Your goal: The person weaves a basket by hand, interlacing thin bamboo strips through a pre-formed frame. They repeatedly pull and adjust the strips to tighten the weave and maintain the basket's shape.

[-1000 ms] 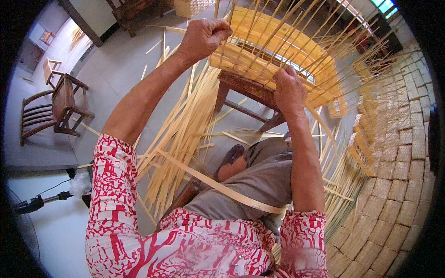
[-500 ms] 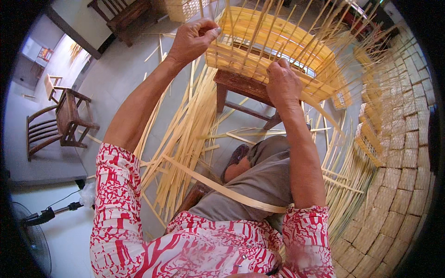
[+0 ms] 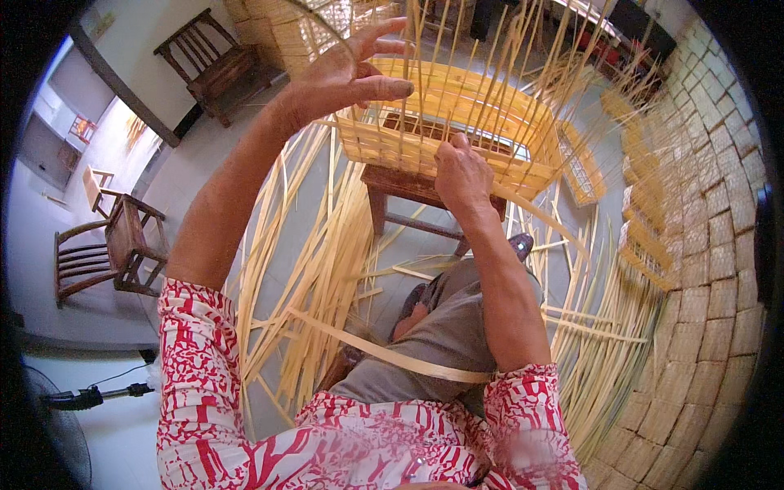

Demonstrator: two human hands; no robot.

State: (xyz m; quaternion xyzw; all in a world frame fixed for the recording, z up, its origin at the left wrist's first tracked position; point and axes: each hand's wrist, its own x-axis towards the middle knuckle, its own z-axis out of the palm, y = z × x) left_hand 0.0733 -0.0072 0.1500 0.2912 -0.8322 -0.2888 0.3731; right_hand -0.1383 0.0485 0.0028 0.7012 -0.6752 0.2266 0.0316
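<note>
A yellow, partly woven basket (image 3: 363, 145) with tall upright stakes rests on a dark wooden stool (image 3: 380, 188). At the basket's left end my left hand (image 3: 347, 77) is raised with fingers spread and thumb outstretched among the stakes; whether it touches any is unclear. My right hand (image 3: 464, 171) has its fingers bent round the upper edge of the near woven wall, gripping there. A loose flat strip (image 3: 551, 220) curves away from the basket beside it. Another long strip (image 3: 408, 359) lies across my grey-trousered lap.
Split strips (image 3: 294, 237) cover the floor on both sides of me. Woven pieces (image 3: 641, 237) and stacked woven bundles (image 3: 706, 269) stand along the right. Wooden chairs (image 3: 131, 241) are at the left and rear; a fan (image 3: 45, 416) is at lower left.
My left hand has lifted and spread its fingers from a pinch at the stakes. My right hand stays on the basket wall. The view has shifted, so surroundings sit differently in the picture.
</note>
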